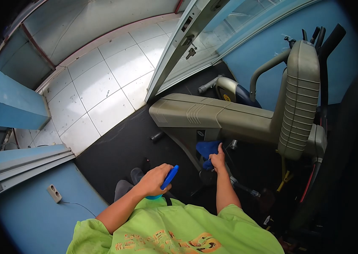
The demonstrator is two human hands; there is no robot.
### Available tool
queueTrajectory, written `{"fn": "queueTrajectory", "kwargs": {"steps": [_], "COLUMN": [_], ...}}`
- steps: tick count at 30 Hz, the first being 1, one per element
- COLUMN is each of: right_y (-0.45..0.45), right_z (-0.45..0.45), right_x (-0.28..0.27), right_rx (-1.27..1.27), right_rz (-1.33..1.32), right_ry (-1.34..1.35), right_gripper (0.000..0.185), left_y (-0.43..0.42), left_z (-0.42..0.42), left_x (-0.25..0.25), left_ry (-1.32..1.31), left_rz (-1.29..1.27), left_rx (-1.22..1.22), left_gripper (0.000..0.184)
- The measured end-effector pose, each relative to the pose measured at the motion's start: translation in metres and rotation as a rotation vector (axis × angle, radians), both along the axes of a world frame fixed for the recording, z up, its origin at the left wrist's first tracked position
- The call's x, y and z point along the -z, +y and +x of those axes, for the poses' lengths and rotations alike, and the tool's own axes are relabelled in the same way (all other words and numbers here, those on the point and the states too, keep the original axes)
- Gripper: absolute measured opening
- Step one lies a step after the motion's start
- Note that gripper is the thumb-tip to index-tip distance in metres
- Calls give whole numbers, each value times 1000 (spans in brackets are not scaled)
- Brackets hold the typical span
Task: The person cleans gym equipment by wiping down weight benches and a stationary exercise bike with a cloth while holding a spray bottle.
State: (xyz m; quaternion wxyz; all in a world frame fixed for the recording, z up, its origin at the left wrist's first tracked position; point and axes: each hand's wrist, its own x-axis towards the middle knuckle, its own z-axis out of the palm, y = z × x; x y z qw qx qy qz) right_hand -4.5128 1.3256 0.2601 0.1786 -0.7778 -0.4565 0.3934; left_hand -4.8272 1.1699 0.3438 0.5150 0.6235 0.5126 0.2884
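My left hand [154, 181] is closed around a spray bottle [169, 177]; its blue head shows beside my fingers and a bit of teal body below, the rest hidden by my hand and shirt. My right hand [218, 161] grips a blue cloth [208, 148], which lies against the lower frame of a beige exercise bike [202, 109] just under its long body. A crank or pedal arm [233, 144] sticks out right of the cloth. The bike's ribbed seat or backrest [300, 101] rises at the right.
A glass door [174, 46] stands open at the top, with keys [191, 52] hanging in its lock. White floor tiles [107, 80] lie beyond the black mat [115, 148]. A power socket [54, 193] with a cord is at the lower left.
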Motion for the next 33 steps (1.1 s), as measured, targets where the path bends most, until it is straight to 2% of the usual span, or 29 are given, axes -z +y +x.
{"fn": "queueTrajectory", "kwargs": {"steps": [1,3,7,9,11,13,15,16,17,19,20,21,22,25,27,29,31,33], "right_y": [-3,-16,-23,-2,27,49,50,41,34,28,28,34,37,77,79,33,16,0], "right_z": [5,-2,-1,3,0,-11,-20,-24,-17,-1,9,19,24,57,46,-12,-21,-20], "right_x": [-8,-49,-128,-166,-199,-186,-161,-152,-147,-146,-161,-180,-211,-220,-210,-217,-204,-172], "right_rx": [78,55,-42,-24,-37,130,60,-116,-99,-474,-351,-249,-201,-91,-236,-312,-451,-634], "right_rz": [8,449,1087,1293,1361,1275,1181,1129,1132,872,1009,1157,1271,1161,1123,980,912,764], "right_ry": [121,-165,-489,-534,-468,-784,-918,-1056,-1053,-963,-1020,-867,-830,-949,-1018,-885,-764,-794], "right_gripper": [91,92,91,87,88,90,91,90,90,93,93,86,65,59,68,64,67,68], "left_y": [-2,-6,-22,-32,-44,-59,-73,-81,-89,-102,-109,-113,-120,-132,-135,-134,-132,-134], "left_z": [0,-2,-9,-10,-10,-5,1,5,10,17,19,19,22,29,36,41,44,48], "left_x": [-2,-5,-14,-19,-28,-34,-38,-40,-41,-44,-47,-47,-47,-49,-45,-47,-53,-59], "left_ry": [-20,-39,6,19,55,62,63,73,55,19,21,24,-2,6,47,40,42,60], "left_rz": [26,53,44,82,15,36,57,68,69,76,65,70,47,33,78,74,79,73], "left_rx": [-12,-33,-60,-69,-92,-101,-139,-133,-145,-182,-182,-205,-222,-202,-170,-154,-137,-106], "left_gripper": [54,54,54,53,52,52,52,52,52,52,53,53,52,54,55,56,56,56]}}
